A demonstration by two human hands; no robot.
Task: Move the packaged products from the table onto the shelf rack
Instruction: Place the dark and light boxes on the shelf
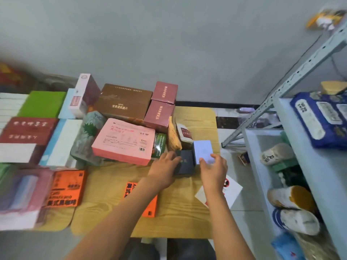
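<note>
A dark navy box and a pale blue box stand side by side near the right edge of the wooden bench. The left hand grasps the navy box from its left side, fingers curled over its top. The right hand grasps the pale blue box at its front. Behind them lie a pink flat package and a brown carton. The grey shelf rack stands on the right, already carrying a blue pack.

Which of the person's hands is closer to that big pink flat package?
Left. The left hand grips the dark box just right of the pink package; the right hand is farther right, on the pale blue box.
</note>
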